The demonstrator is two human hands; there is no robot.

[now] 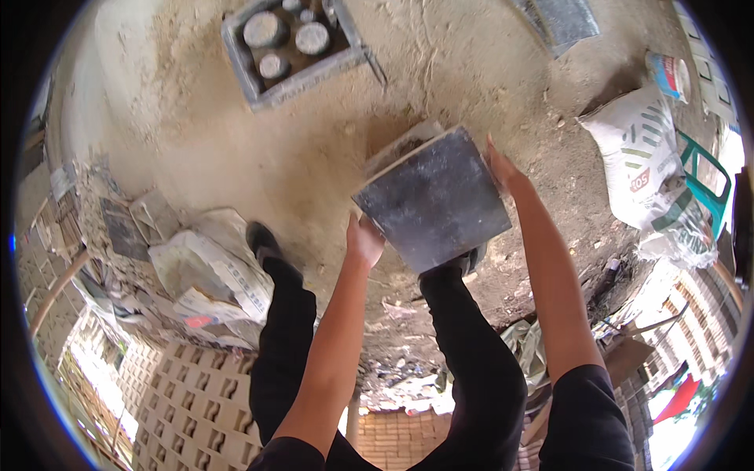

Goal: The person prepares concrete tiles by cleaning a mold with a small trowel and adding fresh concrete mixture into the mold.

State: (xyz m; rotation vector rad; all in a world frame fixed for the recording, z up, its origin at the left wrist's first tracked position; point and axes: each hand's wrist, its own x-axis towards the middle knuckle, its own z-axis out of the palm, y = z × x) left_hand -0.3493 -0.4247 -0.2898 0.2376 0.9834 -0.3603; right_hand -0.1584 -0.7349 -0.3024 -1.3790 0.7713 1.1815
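from where i stand, the dark square slab [436,204] is up between the person's hands, in front of the right shin and partly hiding the shoe there. the left hand [366,241] grips its lower left edge, the fingers mostly lost behind it; the right hand [503,171] is spread along the opposite side, palm to the edge. so the picking-up looks done to me, and the setting-down is not. a pale, rough-edged piece [402,149] shows past the slab's far edge; whether the two are joined, i can't tell.

the slab's face is flat and near black, scuffed with chalky, dusty smears, its corners square and one edge paler. on the floor [196,157], which is packed, sandy and tan, a grey frame [302,88] sits well apart, thick-walled and boxy, with round discs [312,38] inside, pale on top and darker down their sides; it looks finished with for the moment, or at least nobody is touching it. off to the right slumps a plump white woven sack [632,153], creased, near a smooth green plastic chair [707,184].
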